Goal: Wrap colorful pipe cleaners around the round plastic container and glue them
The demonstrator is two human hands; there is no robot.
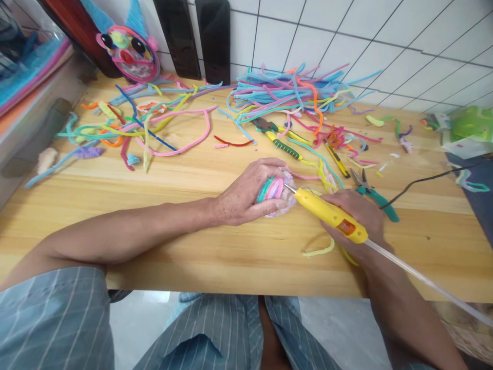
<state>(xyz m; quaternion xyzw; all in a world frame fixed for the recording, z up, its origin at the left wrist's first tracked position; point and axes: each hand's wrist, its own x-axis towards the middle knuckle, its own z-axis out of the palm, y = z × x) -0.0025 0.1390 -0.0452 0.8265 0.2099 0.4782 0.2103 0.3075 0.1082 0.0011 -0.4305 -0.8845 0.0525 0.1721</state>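
My left hand point(246, 190) is closed round a small rounded craft piece point(274, 189) covered in pink, teal and lilac pipe cleaner, and steadies it on the wooden table. A clear, pale part of the piece shows on its right side. In my right hand point(356, 210) is a yellow hot glue gun point(327, 213), with a long clear glue stick point(419, 285) coming out of its back end. Its metal nozzle points left and meets or nearly meets the piece; I cannot tell whether they touch. Yellow pipe cleaners point(321, 252) lie under and beside my right hand.
A heap of pipe cleaners point(285, 92) lies along the tiled wall, with more strewn at left point(154, 128). Pliers with green handles point(375, 198), yellow-green pliers point(281, 144) and a yellow utility knife point(339, 159) lie near my hands. A decorated face figure point(134, 56) stands at the back left.
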